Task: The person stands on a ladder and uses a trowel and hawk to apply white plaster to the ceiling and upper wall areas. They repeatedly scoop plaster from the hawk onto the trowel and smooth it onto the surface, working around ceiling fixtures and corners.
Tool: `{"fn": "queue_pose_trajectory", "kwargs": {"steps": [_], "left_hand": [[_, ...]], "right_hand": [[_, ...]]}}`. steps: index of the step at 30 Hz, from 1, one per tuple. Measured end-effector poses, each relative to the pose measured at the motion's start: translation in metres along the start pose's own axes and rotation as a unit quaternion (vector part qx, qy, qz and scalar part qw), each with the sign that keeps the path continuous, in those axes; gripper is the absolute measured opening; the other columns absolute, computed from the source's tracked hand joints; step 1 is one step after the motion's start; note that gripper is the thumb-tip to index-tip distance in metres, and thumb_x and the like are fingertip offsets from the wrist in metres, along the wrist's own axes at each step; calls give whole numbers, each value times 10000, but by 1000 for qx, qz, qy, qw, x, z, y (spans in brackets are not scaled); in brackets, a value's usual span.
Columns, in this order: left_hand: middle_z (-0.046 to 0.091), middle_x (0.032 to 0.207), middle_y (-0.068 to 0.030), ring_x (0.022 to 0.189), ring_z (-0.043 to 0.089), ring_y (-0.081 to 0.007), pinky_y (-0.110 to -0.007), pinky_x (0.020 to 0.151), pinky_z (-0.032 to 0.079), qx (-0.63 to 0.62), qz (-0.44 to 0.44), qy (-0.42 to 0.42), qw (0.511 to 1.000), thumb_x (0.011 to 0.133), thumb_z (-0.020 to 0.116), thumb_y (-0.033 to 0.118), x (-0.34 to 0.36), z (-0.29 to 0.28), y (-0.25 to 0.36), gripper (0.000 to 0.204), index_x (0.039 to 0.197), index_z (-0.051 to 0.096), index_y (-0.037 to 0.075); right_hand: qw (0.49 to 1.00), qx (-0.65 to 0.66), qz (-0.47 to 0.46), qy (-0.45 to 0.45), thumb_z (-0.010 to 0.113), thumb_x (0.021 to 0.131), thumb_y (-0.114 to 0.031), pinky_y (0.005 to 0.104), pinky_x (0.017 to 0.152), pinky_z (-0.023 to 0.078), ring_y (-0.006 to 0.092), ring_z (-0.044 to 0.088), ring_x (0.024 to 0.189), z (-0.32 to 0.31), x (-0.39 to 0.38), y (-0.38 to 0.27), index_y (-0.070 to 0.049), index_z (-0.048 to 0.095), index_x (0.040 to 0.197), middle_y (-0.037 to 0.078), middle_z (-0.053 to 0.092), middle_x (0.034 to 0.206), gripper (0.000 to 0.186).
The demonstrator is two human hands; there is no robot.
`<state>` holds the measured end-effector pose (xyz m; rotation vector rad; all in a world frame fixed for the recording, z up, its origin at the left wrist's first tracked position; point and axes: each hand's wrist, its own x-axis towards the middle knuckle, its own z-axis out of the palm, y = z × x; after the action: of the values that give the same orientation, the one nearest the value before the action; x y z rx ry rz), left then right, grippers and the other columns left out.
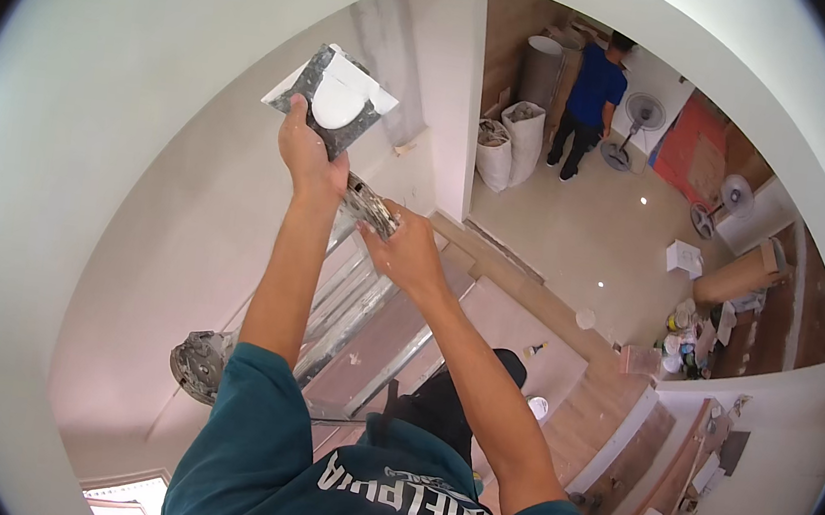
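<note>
Raised ahead of me, my left hand grips a dark, stained, flat putty board, its thumb along the near edge. A smooth heap of white putty lies on top, with white showing at the corners too. Just below and to the right, my right hand is closed round the putty-crusted handle of a tool. That handle points up toward the board. Its far end is hidden by my left hand, so I cannot tell whether the two join.
A metal stepladder stands below my arms, with a crusted bucket at its left. Smooth pale wall curves around the left. Farther off, a person in blue stands near white sacks and fans. A brush lies below.
</note>
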<state>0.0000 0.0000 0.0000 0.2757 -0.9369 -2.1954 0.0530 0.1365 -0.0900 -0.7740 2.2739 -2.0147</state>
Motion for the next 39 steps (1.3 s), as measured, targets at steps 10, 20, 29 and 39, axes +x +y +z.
{"fn": "queue_pose_trajectory", "kwargs": {"steps": [10,20,29,39], "left_hand": [[643,1209,-77,1108,619,-209,-379,966,486,61,-6,-38,997,1034,477,247,-1,13,-7,310,1207,588,15],[627,1169,-56,1068,609,-212,-393,867,509,75,69,-41,994,1006,531,235,4,-5,0,266,1186,576,44],[659,1171,-83,1073,640,-223,-384,966,508,55,64,-38,996,1033,482,231,-3,-2,11,308,1225,582,11],[625,1202,-66,1116,608,-199,-370,942,505,43,61,46,996,1018,518,284,-17,12,12,340,1249,556,36]], "right_hand": [[1000,0,-3,-26,693,812,-167,433,769,519,420,659,819,-4,6,17,-29,663,1185,253,675,875,399],[987,31,77,-141,642,880,-190,346,680,502,203,602,640,-17,5,6,-36,554,1365,145,650,728,516],[988,87,37,-119,604,890,-52,294,648,482,138,530,627,-1,1,18,-37,556,1370,106,624,742,483],[990,105,-49,-79,600,859,-18,322,682,495,189,568,659,-2,2,19,-57,540,1395,155,666,840,541]]}}
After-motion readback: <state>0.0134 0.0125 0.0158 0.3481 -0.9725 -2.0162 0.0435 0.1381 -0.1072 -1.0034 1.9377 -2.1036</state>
